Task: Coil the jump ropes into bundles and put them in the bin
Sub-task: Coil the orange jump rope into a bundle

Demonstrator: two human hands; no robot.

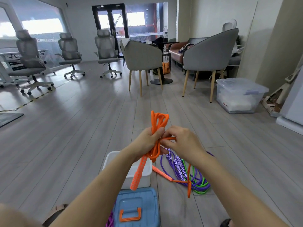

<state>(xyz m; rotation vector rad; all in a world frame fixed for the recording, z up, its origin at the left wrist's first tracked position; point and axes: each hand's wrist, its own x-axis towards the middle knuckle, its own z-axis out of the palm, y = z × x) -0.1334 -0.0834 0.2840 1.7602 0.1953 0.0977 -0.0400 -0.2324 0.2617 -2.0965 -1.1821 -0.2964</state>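
Here my left hand (146, 143) is clamped round the orange jump rope (157, 126), a smooth round cord folded into long loops that stand up above my knuckles. Its perforated, tube-shaped handle (138, 172) hangs below my wrist. My right hand (182, 141) pinches one strand of the same cord between thumb and fingertips, just beside the left thumb. Under my left forearm sits the white bin (142, 176), rectangular with rounded edges, its mouth open; nearer me lies a blue lid (136, 208) with an orange handle. Below my right wrist, purple and green ropes (198, 184) lie tangled on the grey plank floor (82, 128), which stretches wide and bare ahead.
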